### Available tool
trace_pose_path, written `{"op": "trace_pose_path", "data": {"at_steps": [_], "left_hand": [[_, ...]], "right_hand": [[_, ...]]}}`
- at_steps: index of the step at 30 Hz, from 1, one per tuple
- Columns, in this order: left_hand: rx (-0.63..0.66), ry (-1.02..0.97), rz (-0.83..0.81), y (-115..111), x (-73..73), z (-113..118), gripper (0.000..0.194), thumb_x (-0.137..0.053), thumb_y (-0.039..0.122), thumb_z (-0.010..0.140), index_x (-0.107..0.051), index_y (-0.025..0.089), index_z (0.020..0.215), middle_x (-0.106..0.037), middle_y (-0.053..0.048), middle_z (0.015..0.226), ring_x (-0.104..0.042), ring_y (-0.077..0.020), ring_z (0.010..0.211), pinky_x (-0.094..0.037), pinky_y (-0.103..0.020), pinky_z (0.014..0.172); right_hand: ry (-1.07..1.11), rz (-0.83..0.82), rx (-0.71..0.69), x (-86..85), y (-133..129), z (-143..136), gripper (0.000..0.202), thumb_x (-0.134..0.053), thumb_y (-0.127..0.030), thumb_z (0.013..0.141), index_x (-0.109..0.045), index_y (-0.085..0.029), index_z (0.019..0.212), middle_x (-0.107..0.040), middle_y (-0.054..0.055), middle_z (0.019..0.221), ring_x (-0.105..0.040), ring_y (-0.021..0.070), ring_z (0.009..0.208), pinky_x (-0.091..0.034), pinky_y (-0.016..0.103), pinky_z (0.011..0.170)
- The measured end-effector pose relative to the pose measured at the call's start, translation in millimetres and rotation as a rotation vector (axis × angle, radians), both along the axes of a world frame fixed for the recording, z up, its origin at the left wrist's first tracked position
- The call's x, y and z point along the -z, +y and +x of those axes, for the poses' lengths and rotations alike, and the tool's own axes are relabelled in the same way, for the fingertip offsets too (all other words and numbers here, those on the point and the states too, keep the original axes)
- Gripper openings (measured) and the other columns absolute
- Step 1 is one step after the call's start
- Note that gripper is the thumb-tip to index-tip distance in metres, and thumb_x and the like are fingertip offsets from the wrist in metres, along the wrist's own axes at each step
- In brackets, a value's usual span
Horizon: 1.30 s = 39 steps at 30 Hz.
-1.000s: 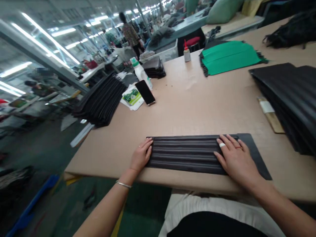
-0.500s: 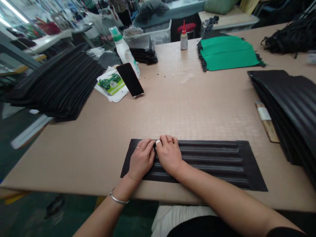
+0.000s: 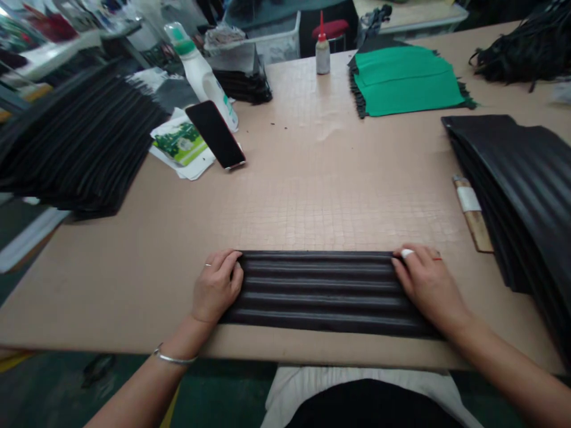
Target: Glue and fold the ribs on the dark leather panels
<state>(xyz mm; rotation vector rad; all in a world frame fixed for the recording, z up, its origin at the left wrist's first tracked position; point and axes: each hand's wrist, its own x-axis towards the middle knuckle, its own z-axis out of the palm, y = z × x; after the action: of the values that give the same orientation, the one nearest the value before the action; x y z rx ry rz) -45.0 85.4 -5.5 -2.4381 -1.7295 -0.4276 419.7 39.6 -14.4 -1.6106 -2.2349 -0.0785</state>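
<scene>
Panel [image 3: 319, 291] between left hand [image 3: 216, 286] and right hand [image 3: 429, 286], each half-curled, gripping opposite ends.

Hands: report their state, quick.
Left hand: curled, on the left end of the dark sheet; grip unclear.
Right hand: curled, on its right end; grip unclear.

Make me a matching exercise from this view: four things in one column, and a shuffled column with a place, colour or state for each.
Things:
1. Ridged panel
2. Smartphone
3. Nozzle bottle
4. Dark-fringed piece

Descriptions:
A. Upright, red-tipped
B. Bright green on top
C. Between the left hand and right hand
D. Tilted, its screen dark

Pairs: 1-C, 2-D, 3-A, 4-B
</scene>
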Motion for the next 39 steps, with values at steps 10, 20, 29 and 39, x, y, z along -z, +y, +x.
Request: {"op": "trace_pose_path", "data": {"at_steps": [10,20,29,39], "left_hand": [[0.297,-0.111,-0.582,47,-36.2,146,0.037,-0.061,0.048,0.099,-0.064,0.017,0.119,-0.066,-0.009,0.117,-0.064,-0.0216,0.101,-0.054,-0.043,0.092],[0.478,-0.415,-0.928,53,-104.1,148,0.032,-0.067,0.042,0.091,-0.060,0.018,0.070,-0.055,0.003,0.063,-0.051,-0.0112,0.060,-0.043,-0.026,0.059],[-0.293,-1.416,-0.422,18,-110.6,132,0.025,-0.073,0.041,0.092,-0.062,0.019,0.097,-0.072,-0.002,0.085,-0.069,-0.0146,0.074,-0.060,-0.030,0.066],[-0.614,-1.938,-1.396,-164,-22.9,215,0.039,-0.073,0.052,0.091,-0.058,0.017,0.096,-0.075,-0.009,0.099,-0.076,-0.0193,0.089,-0.060,-0.032,0.084]], "right_hand": [[-0.042,0.045,0.095,19.7,-35,25,0.044,-0.051,-0.028,0.105,-0.056,-0.013,0.145,-0.060,0.015,0.143,-0.058,0.0322,0.123,-0.050,0.050,0.107],[0.506,0.180,0.561,-10.7,-34,51,0.054,-0.051,-0.048,0.103,-0.056,-0.018,0.148,-0.061,0.019,0.137,-0.068,0.0324,0.106,-0.055,0.054,0.098],[0.479,0.199,0.337,-73.6,-8,7,0.050,-0.054,-0.046,0.102,-0.059,-0.021,0.145,-0.063,0.015,0.137,-0.065,0.0326,0.115,-0.050,0.054,0.106],[0.306,0.031,-0.065,-20.3,-19,-33,0.035,-0.055,-0.030,0.105,-0.059,-0.016,0.136,-0.064,0.014,0.127,-0.060,0.0300,0.117,-0.049,0.050,0.101]]}}
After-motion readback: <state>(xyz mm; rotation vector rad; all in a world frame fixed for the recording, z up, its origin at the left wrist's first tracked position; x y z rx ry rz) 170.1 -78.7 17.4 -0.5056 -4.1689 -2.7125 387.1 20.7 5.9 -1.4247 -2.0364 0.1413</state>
